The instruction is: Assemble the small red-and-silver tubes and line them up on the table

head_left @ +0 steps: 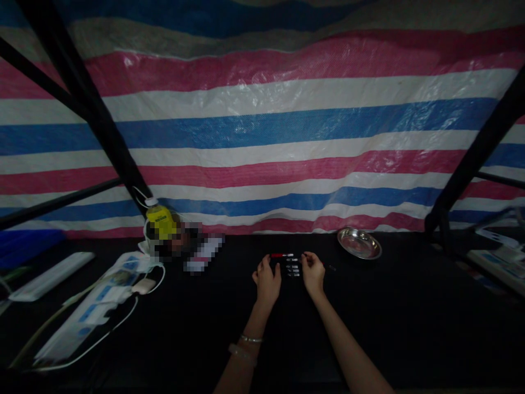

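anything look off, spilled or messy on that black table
Nothing looks spilled or broken, though the picture is dark. The untidiest spot is at left: a white cable loops loosely beside the power strip, unlike the silver-tipped pieces, lined up between the left hand and right hand.

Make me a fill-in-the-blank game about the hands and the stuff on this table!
1. Small sticks show between the left hand and the right hand, and the farthest one has a bright ____ part.
2. Bracelets are worn on the person's ____ arm.
3. The bottle with the white cap looks mostly ____ in colour.
4. The round metal dish sits on the table to the ____ of both hands.

Missing words: red; left; yellow; right.
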Demonstrator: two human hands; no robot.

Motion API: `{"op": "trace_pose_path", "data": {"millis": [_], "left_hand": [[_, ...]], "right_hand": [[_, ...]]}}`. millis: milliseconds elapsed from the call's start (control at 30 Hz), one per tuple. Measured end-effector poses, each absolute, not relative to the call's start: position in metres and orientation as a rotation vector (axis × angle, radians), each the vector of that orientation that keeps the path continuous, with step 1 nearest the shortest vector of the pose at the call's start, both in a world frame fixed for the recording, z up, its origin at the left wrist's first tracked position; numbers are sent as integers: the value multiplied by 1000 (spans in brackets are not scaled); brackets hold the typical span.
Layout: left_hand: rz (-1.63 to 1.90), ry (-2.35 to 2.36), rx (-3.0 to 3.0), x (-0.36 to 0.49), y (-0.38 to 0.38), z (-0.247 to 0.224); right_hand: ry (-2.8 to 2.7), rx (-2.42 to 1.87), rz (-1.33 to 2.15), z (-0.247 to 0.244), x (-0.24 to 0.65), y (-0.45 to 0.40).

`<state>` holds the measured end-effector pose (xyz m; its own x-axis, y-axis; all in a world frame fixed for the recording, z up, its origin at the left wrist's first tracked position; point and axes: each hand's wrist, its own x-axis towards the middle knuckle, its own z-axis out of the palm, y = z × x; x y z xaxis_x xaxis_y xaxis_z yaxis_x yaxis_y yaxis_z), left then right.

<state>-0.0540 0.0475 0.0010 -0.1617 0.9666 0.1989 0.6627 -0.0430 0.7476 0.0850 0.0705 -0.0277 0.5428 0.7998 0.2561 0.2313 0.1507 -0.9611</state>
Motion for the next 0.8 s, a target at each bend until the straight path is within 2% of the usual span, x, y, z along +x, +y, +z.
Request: {"op": "trace_pose_path", "data": {"millis": [400,600,800], "left_hand": [[1073,1763,1783,-52,45,3],[1110,1731,1752,-54,46,2],[1130,1705,1743,-53,45,2]], "right_hand": [[-905,-1314,620,-32,82,71],[-833,-1333,489,-32,89,72],[-984,-1353,445,-36,89,76]]}}
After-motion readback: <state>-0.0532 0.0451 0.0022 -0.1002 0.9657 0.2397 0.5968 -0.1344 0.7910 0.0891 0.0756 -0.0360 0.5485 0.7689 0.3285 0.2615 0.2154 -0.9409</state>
